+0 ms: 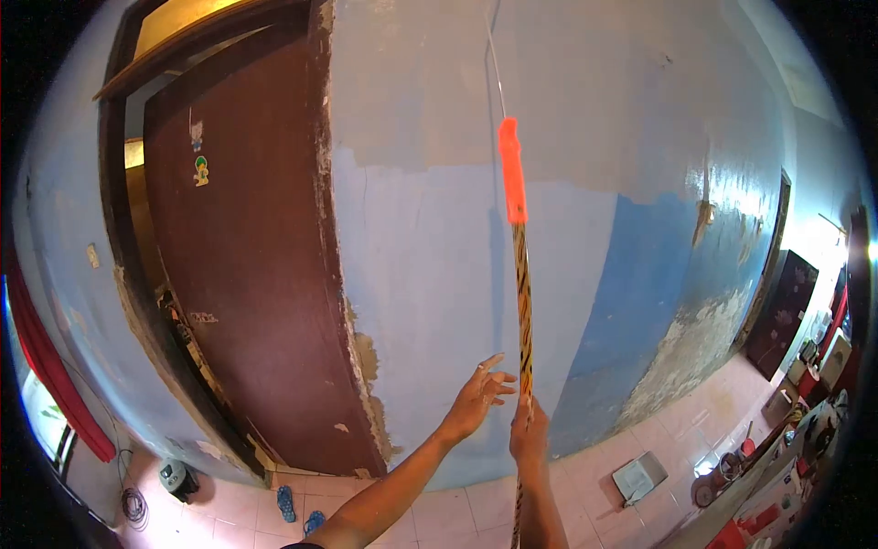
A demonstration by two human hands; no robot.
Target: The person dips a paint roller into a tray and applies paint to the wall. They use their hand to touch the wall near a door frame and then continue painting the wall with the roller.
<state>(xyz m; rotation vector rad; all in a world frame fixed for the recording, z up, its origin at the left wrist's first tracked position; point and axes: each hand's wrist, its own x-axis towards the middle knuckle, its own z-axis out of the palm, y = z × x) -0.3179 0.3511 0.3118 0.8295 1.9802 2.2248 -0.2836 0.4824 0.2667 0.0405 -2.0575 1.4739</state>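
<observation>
A long pole point(524, 302) with a yellow and black striped pattern stands almost upright in front of me. My right hand point(529, 428) is wrapped round its lower part. Just left of the pole, my left hand point(480, 395) is raised with its fingers apart, holding nothing. An orange-red handle point(513, 174) sits at the pole's upper end, and a thin metal rod point(497, 69) rises from it past the top edge of the view. Behind is a wall point(430, 238), grey above and pale blue below, with a darker blue patch point(640, 265) at the right.
A brown door point(238, 247) is at the left. On the tiled floor lie blue slippers point(286, 503), a tray point(639, 478), a dark container point(178, 479) and coiled cable point(134, 506). A dark cabinet point(783, 316) and household clutter point(796, 457) stand at the right.
</observation>
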